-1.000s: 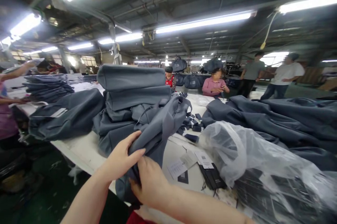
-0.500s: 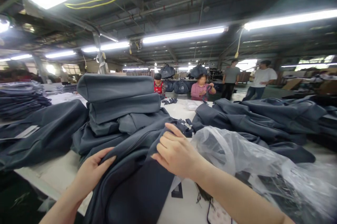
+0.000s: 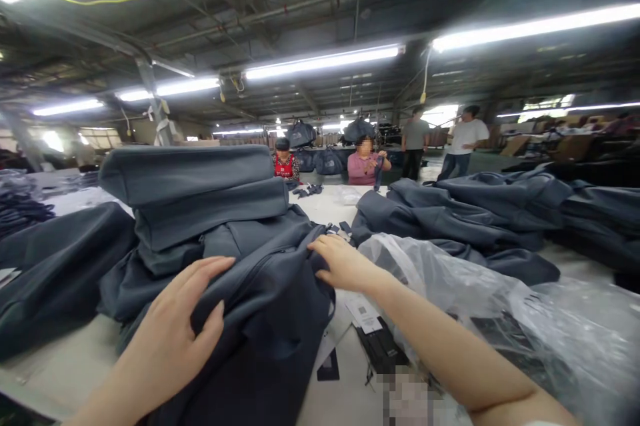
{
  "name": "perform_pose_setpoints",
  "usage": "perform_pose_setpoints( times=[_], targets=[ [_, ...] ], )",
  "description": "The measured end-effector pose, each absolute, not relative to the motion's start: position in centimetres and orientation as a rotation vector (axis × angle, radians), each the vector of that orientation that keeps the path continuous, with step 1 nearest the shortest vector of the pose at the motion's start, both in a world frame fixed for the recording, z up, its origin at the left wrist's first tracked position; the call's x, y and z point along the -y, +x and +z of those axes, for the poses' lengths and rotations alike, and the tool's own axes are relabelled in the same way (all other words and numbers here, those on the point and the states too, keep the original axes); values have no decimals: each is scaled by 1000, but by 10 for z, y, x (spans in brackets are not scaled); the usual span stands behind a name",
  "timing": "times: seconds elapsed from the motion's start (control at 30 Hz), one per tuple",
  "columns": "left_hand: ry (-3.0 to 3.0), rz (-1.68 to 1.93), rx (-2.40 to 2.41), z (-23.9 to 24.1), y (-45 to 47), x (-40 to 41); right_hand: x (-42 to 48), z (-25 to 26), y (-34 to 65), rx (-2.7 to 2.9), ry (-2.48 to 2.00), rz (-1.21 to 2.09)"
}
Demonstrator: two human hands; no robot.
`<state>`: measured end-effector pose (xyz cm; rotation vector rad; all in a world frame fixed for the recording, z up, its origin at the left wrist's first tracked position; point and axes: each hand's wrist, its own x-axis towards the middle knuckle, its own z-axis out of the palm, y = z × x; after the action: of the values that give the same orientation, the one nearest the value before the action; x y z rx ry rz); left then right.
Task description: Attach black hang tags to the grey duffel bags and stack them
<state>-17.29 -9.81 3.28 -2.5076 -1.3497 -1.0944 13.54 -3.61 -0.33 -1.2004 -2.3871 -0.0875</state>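
Note:
A dark grey fabric bag [image 3: 265,306] with a zip lies spread on the white table [image 3: 55,366] in front of me. My left hand [image 3: 175,333] rests on its near left side, fingers stretched out, thumb tucked against a fold. My right hand [image 3: 340,263] reaches over the bag's far right edge, fingers curled down onto the cloth there. Just behind the bag rises a stack of folded grey bags [image 3: 195,199].
A crumpled clear plastic sheet [image 3: 475,299] covers black tags at right. Paper labels [image 3: 363,313] lie by the bag. More grey fabric piles [image 3: 460,213] fill the right and left. Two seated people [image 3: 367,163] work at the far end; two others stand behind.
The bag has been laid flatter on the table. My right hand moved forward to its far edge, and my left hand went from gripping a fold to lying stretched on the cloth.

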Motion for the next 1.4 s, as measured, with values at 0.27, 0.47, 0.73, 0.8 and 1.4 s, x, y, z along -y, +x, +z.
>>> perform_pose_setpoints(
  times=[0.27, 0.47, 0.73, 0.8, 1.4],
  targets=[
    [-2583, -39, 1488, 75, -80, -14, -9, -27, 111, 2365, -1019, -228],
    [-2683, -28, 1355, 69, -73, -20, -24, -51, 111, 2225, -1084, -303],
    [-2841, 144, 1284, 58, -52, -16, -11, -76, 117, 2008, -1018, -324],
    [-2848, 184, 1308, 55, -46, -18, -12, -76, 118, 2032, -1015, -324],
    [-2832, -140, 1499, 41, -47, -12, 3, -63, 123, 2158, -1061, -367]
  ],
)
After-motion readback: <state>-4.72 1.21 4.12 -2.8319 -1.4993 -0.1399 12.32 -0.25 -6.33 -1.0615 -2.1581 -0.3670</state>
